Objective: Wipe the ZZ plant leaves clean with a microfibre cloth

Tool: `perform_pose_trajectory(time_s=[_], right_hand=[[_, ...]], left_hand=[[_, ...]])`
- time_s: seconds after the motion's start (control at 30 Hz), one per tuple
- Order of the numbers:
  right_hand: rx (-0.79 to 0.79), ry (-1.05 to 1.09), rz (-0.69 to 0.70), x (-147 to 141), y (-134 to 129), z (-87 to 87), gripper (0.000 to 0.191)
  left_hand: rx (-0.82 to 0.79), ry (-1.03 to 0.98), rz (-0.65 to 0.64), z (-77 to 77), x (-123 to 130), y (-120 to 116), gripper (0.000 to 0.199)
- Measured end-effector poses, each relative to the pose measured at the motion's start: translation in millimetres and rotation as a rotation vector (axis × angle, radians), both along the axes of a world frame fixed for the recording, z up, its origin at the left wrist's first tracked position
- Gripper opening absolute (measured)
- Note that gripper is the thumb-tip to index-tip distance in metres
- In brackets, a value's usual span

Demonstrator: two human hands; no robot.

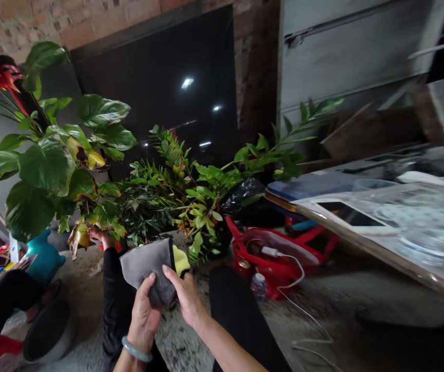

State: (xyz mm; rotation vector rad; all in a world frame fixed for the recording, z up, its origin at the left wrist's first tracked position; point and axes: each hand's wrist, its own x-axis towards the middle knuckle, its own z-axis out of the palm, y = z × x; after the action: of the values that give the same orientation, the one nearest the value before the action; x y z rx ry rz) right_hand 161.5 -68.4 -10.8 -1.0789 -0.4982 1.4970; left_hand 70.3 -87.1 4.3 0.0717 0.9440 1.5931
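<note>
A folded cloth (148, 263), grey on the outside with yellow showing at its right edge, is held up in front of my lap. My left hand (146, 310), with a pale bangle on the wrist, grips its lower side, the thumb pressed on the grey face. From the right, my right hand (186, 297) pinches the cloth near the yellow edge, its thumb also on the grey face. The fingers behind the cloth are hidden.
Leafy potted plants (190, 201) stand ahead. A red bag (284, 276) with a white cable (299, 268) sits on the floor at right, below a table holding a tablet (351, 214). A dark basin (47, 333) lies left, near another person's leg (2, 299).
</note>
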Motion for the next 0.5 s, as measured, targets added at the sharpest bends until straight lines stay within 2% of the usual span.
perform_pose_trajectory(time_s=[0.1,0.23,0.27,0.3,0.33,0.4,0.43,0.5], right_hand=[[0.077,-0.056,0.145,20,7,4.5,0.034],[0.317,-0.021,0.57,57,37,1.5,0.028],[0.342,-0.022,0.631,65,50,-3.1,0.027],[0.332,-0.031,0.632,73,64,-9.6,0.026],[0.296,-0.035,0.572,79,79,-17.9,0.025],[0.174,-0.017,0.339,87,111,-38.3,0.023],[0.11,0.001,0.215,90,126,-49.3,0.023],[-0.001,0.03,0.044,92,151,-69.6,0.027]], left_hand=[[0.008,0.055,-0.004,-3.2,-2,3,0.015],[0.049,0.139,-0.018,-18.6,-7,6,0.022],[0.045,0.157,-0.019,-23.3,-8,7,0.023],[0.029,0.176,-0.014,-27.4,-10,8,0.025],[0.009,0.198,-0.001,-29.8,-13,10,0.027],[-0.034,0.249,0.027,-26.2,-20,16,0.032],[-0.046,0.277,0.032,-18.8,-25,21,0.035],[-0.014,0.331,0.034,8.3,-33,35,0.038]])
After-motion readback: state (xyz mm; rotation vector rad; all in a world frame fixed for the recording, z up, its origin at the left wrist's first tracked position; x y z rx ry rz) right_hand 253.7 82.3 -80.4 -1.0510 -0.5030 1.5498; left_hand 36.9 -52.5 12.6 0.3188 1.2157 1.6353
